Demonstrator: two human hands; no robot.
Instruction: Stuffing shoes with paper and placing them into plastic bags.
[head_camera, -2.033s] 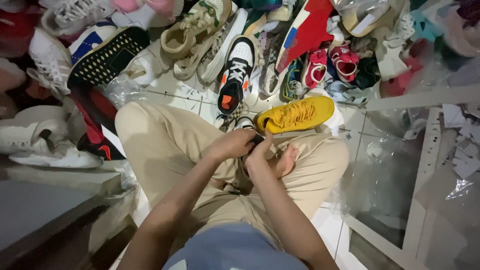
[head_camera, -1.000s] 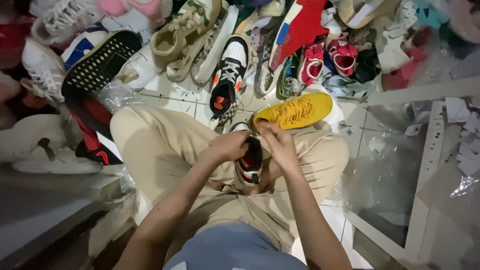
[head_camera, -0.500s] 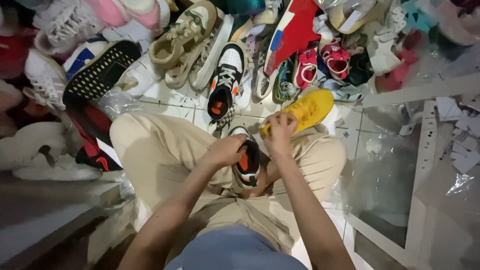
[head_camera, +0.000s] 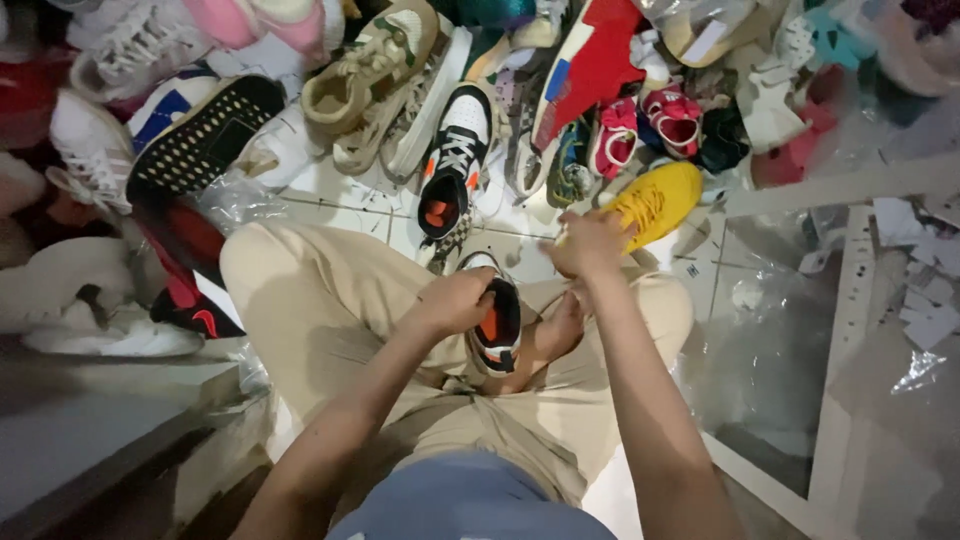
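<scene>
Now my left hand (head_camera: 458, 298) grips the black-and-orange sneaker (head_camera: 494, 318) at frame centre, fingers wrapped shut round its side to steady it on my lap, while my right hand (head_camera: 590, 243) closes on the yellow shoe (head_camera: 652, 202) just above.

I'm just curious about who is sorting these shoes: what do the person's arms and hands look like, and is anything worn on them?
Both forearms are bare, with no sleeves, gloves, watch or rings visible on the left hand or right hand.
</scene>
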